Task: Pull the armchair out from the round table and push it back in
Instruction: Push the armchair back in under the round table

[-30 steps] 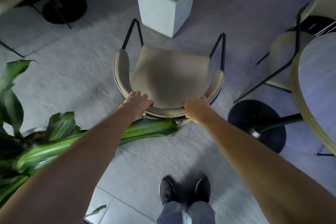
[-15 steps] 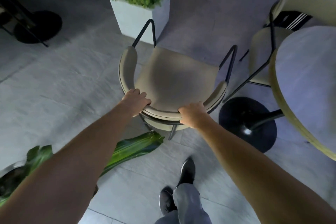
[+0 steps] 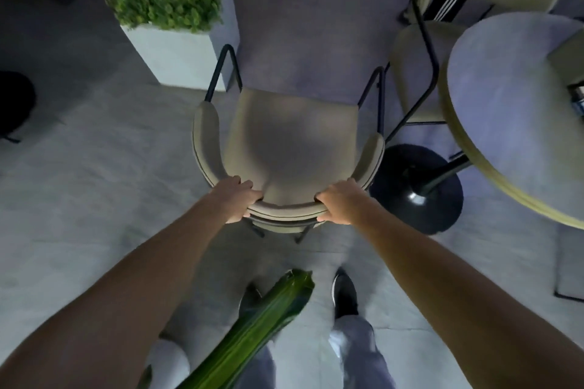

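Armchair with beige padded seat and thin black metal frame stands on the grey tiled floor straight ahead of me, clear of the bench, so I judge the pulling-out is done and the pushing-in is what remains. Nearest me, a long green striped leaf crosses over my trousers and dark shoes. Just beyond, my left hand has its grip closed over the left end of the curved backrest, fingers curled onto the inner face, and my right hand is clenched on the right end in the same way. To the right of the chair sits the black disc base of the round grey bench with a pale yellow edge; a second beige chair is tucked against it. Farther off, left of centre, a white square planter with a leafy green shrub stands just beyond the armchair's front left leg. The seat faces away from the bench, so I expect it needs turning before it goes in.
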A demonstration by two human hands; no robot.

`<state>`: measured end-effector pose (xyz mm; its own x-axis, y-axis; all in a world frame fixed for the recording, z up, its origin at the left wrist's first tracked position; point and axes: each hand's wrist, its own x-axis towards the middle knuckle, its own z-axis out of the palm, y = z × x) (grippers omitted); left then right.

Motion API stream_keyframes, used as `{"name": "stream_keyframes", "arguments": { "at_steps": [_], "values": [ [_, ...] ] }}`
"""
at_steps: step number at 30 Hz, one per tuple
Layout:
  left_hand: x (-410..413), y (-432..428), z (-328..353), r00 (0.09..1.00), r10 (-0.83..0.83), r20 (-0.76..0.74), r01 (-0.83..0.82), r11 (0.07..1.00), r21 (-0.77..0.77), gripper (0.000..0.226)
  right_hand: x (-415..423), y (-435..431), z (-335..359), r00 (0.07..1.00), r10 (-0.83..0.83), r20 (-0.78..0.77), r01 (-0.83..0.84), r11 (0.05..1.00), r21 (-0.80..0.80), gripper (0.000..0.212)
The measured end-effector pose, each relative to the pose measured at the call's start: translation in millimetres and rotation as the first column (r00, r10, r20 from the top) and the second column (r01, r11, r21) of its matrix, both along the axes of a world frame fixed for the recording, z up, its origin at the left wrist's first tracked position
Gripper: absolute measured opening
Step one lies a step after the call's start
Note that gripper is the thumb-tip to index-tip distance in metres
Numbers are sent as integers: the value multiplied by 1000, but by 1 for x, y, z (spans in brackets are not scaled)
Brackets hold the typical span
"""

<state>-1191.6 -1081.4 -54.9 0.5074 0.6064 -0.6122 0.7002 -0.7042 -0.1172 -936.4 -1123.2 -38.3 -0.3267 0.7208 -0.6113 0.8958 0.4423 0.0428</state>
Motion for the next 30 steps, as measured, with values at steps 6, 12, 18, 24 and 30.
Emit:
{"name": "stream_keyframes", "arguments": {
  "at_steps": [6,12,18,24,30],
  "values": [
    [-15,6,2,992,-118,41,119,992,-31,43,-16,-21,-5,990,-139,-5,139,990,10,36],
    [-14,6,6,972,-232,46,235,970,-59,46,-32,-61,-5,958,-286,-1,286,958,16,34],
    [-11,3,10,939,-340,45,342,939,-43,50,-46,-95,-6,917,-398,16,397,917,40,30],
    [-19,-5,6,918,-395,45,397,916,-54,53,-60,-124,-8,879,-477,23,476,879,36,31],
    [-36,14,9,859,-512,-2,512,859,-7,53,-90,-147,-10,812,-583,17,583,813,3,30]
  ]
}}
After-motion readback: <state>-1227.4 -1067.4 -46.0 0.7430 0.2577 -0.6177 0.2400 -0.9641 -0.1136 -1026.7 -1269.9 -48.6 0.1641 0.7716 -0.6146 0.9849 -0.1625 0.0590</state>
